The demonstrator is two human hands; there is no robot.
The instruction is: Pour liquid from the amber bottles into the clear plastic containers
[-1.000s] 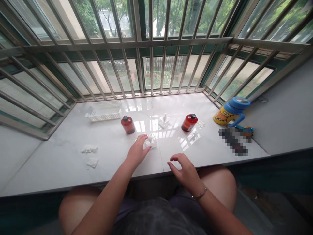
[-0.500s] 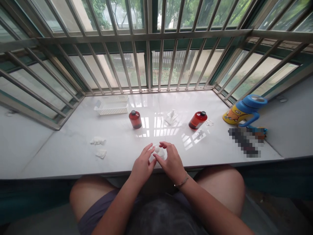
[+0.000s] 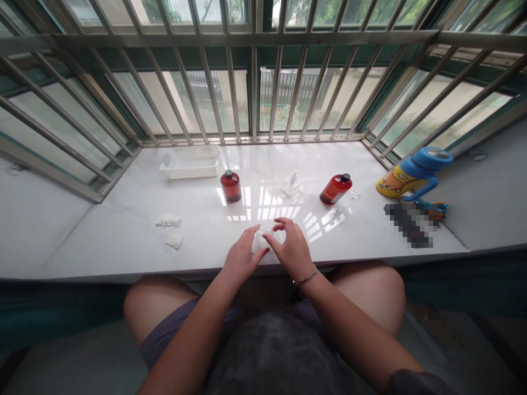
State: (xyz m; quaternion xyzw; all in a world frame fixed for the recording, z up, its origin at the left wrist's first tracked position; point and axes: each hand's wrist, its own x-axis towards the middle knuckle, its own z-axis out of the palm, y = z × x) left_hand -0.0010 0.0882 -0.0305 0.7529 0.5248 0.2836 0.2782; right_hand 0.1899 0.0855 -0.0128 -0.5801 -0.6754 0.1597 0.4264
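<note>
Close to the front edge of the white counter, a small clear-and-whitish plastic piece (image 3: 268, 232) lies between my two hands; its exact kind is hard to make out. My left hand (image 3: 244, 252) comes from the left, with index finger and thumb spread apart beside the piece. On the other side, my right hand (image 3: 293, 246) curls its fingers and thumb around the piece's right part, the thumb tip reaching over its middle. Behind them stand a red bottle with a black cap (image 3: 231, 187) and a second red bottle (image 3: 335, 190), with crumpled clear-white plastic (image 3: 291, 185) between the two.
A white perforated basket (image 3: 190, 163) sits at the back left. Two crumpled white scraps, one a wad (image 3: 174, 241), lie at the left. To the right are a blue and yellow flask (image 3: 414, 174) and a blurred-out item (image 3: 409, 226). Metal window bars (image 3: 255, 99) edge the back.
The view has tipped down, so the counter sits higher in the picture. A white round bit seen between my hands earlier no longer shows clearly; both hands stay around the plastic piece.
</note>
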